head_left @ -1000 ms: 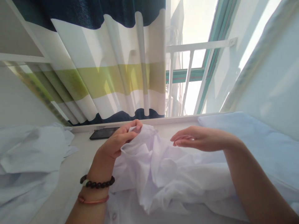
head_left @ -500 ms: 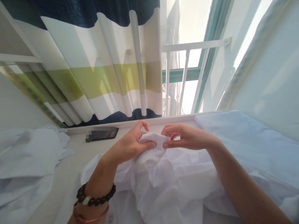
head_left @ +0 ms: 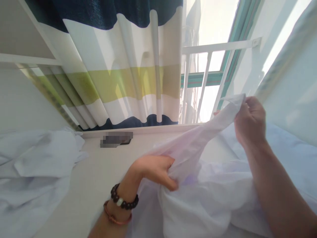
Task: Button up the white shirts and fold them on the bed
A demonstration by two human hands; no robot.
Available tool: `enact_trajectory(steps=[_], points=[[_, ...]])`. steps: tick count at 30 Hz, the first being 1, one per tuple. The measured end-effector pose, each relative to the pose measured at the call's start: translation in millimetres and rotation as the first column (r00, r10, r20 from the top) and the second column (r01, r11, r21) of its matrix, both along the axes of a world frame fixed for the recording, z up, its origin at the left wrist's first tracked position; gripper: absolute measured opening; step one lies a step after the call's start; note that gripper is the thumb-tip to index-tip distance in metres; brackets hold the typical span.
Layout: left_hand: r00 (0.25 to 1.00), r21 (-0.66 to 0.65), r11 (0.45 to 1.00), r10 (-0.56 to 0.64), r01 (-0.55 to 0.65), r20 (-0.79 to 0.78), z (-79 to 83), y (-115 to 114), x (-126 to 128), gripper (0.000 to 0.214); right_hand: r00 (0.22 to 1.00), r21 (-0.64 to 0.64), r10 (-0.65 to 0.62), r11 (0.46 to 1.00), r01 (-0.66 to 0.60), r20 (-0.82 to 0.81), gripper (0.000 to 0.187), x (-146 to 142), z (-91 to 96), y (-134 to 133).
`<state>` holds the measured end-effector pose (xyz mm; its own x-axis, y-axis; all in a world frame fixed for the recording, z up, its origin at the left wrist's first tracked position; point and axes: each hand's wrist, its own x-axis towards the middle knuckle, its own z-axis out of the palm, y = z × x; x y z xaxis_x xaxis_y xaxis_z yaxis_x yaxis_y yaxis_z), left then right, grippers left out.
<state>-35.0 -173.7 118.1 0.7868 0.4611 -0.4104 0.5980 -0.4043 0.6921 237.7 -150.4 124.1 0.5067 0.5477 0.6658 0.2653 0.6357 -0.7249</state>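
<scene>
A thin white cloth [head_left: 190, 150] is stretched on a slant from the bunched folds in front of me up to the right. My right hand [head_left: 251, 120] is closed on its raised upper end, above the bed surface and in front of the railing. Lower down, my left hand [head_left: 156, 170] lies against the same cloth, thumb held apart from the fingers, with cloth showing in the gap. Some of its fingertips are hidden. On that wrist are a dark bead bracelet [head_left: 123, 201] and a reddish bangle [head_left: 116, 219]. The cloth's exact kind cannot be made out.
Another heap of white fabric [head_left: 42, 165] lies at the left. A dark, partly blurred phone [head_left: 126, 142] rests near the bed's back edge. Behind are a striped curtain [head_left: 119, 82] and a white railing [head_left: 220, 46] by the window. Pale blue bedding [head_left: 287, 145] lies at the right.
My right hand has moved up and right, pulling the cloth's end taut. My left hand has shifted slightly down and right, its thumb spread from the fingers. The view has turned slightly left.
</scene>
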Motion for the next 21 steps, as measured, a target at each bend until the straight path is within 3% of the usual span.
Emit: enact_trajectory(steps=[3,7,10,12,13,14,15,17,19,21], points=[[1.0,0.027,1.0,-0.013,0.014,-0.028,-3.8,1.9,3.1,0.028,0.979,0.046,-0.045,0.997,0.055,-0.198,0.029,10.7,-1.7,9.1],[0.98,-0.104,0.994,-0.025,0.046,0.199,-0.7,2.1,-14.7,0.041,0.961,-0.002,0.033,0.999,-0.035,-0.274,0.025,5.7,-5.6,12.1],[0.95,-0.054,0.979,0.203,-0.196,0.238,10.0,6.1,-43.0,0.041,0.956,-0.106,0.08,0.988,-0.113,-0.281,0.022,7.0,-13.3,13.1],[0.913,0.128,0.915,0.355,-0.384,0.2,20.3,15.3,-60.7,0.035,0.983,-0.23,0.062,0.968,-0.102,-0.175,0.024,13.8,-16.8,13.8],[0.888,0.253,0.853,0.42,-0.457,0.188,26.2,21.8,-67.6,0.033,0.996,-0.299,0.052,0.952,-0.07,-0.068,0.026,17.8,-16.0,13.5],[0.852,0.401,0.754,0.489,-0.52,0.186,32.5,29.0,-72.8,0.03,0.997,-0.359,0.049,0.933,-0.022,0.064,0.028,21.6,-12.7,12.6],[0.799,0.545,0.615,0.569,-0.57,0.194,39.3,36.5,-76.5,0.029,0.978,-0.396,0.048,0.917,0.038,0.205,0.029,24.8,-6.6,10.7],[0.66,0.754,0.282,0.707,-0.593,0.255,53.5,49.4,-80.8,0.027,0.9,-0.394,0.035,0.906,0.155,0.435,0.03,29.6,13.9,3.6],[0.538,0.84,-0.009,0.764,-0.542,0.356,66.4,57.3,-83.8,0.028,0.84,-0.357,0.001,0.906,0.23,0.543,0.029,34.5,40.5,-7.5],[0.49,0.843,-0.174,0.746,-0.509,0.45,74.5,59.7,-88.4,0.031,0.843,-0.357,-0.009,0.903,0.238,0.538,0.029,42.5,64.4,-20.8]])
